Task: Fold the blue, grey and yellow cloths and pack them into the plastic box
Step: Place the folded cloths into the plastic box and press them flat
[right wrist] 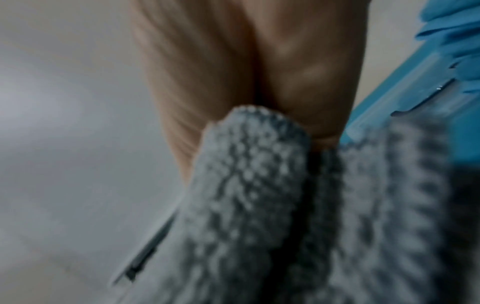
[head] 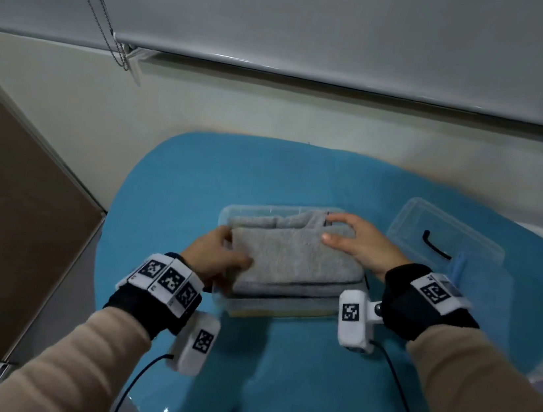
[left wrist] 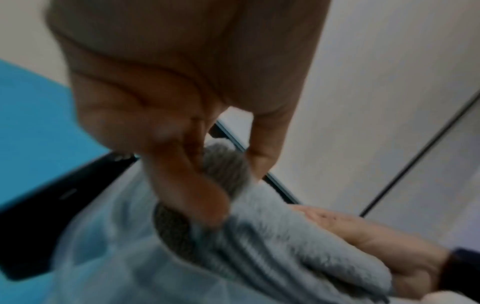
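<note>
Here, counted: one clear box point(head: 232, 216), one clear lid point(head: 413, 221), two hands, and in the head view one grey cloth point(head: 294, 260) plainly seen w/ a yellow cloth point(head: 304, 314) showing as a strip through the box's near wall. The blue cloth can't be picked out inside the box.

Left hand point(head: 213, 255): grip closed on the grey cloth's left end, thumb on top and fingers tucked under the edge; the left wrist view shows the fingers point(left wrist: 182, 185) pinching the fold. Right hand point(head: 361, 245): grip open, fingers straight and flat, palm pressing on the cloth's far right part, fingertips near the box's far rim.

Box sits mid tabletop point(head: 277, 362), which is blue, directly in front of the person. Grey cloth lies folded in it as the top layer, bulging above the rim; yellow is at the bottom. Lid lies just right of the box, apart from it, w/ a black handle point(head: 436, 244) on it. A blue item point(head: 458, 268) rests at the lid's near edge; can't tell what it is.
</note>
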The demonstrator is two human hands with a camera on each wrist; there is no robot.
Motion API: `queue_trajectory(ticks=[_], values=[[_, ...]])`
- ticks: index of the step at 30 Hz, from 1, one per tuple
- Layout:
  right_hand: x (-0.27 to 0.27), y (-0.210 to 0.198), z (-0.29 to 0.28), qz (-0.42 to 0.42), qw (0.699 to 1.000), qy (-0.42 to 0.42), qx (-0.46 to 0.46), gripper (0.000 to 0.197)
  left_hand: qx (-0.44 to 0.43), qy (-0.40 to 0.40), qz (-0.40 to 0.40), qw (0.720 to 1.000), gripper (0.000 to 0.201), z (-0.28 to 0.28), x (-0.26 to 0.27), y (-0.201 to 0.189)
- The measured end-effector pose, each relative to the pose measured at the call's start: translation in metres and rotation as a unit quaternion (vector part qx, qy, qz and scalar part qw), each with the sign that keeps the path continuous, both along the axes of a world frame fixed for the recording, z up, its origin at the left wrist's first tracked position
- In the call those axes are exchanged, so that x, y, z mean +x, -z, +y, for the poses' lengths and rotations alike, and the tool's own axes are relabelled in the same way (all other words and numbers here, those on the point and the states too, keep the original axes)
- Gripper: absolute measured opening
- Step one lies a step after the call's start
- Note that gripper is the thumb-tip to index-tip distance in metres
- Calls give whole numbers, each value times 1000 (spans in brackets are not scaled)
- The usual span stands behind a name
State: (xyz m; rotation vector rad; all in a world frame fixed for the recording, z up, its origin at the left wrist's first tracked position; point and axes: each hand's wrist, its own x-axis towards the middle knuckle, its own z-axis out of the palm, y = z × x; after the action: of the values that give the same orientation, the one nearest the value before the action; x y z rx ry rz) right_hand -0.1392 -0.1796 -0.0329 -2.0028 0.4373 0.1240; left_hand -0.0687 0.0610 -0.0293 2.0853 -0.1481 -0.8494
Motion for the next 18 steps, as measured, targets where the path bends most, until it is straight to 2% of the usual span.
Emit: queue_trajectory(ticks=[2,3,5,6,8,10,11,12,13,15,16,18], values=[[1,9,8,17,996,-48,-75,53,111,88,-46,989,29,1,1,-1],[2,14,13,28,991,-69,-115,56,176,127,-75,973,32,0,2,-4],[3,20,23,58,971,-99,-209,61,297,179,-151,926,48,-3,1,-8],[3,20,27,64,956,-101,-268,63,327,191,-195,905,55,-5,-1,-9],[2,15,33,29,914,-87,-394,67,304,218,-305,876,61,-11,-3,-8],[2,10,36,-68,881,-98,-457,64,191,260,-374,870,64,-22,-2,-7],[4,9,37,-110,872,-114,-464,59,143,281,-371,873,67,-29,-1,-6],[5,6,38,-109,868,-151,-460,56,130,301,-355,875,70,-36,1,-4],[6,5,40,-67,868,-198,-451,55,150,322,-332,874,75,-42,2,1],[6,7,39,83,853,-279,-433,60,245,356,-294,852,87,-48,5,16],[6,8,36,142,840,-297,-431,67,295,370,-278,836,93,-49,8,24],[5,15,28,194,827,-299,-435,84,359,396,-246,809,107,-49,15,35]])
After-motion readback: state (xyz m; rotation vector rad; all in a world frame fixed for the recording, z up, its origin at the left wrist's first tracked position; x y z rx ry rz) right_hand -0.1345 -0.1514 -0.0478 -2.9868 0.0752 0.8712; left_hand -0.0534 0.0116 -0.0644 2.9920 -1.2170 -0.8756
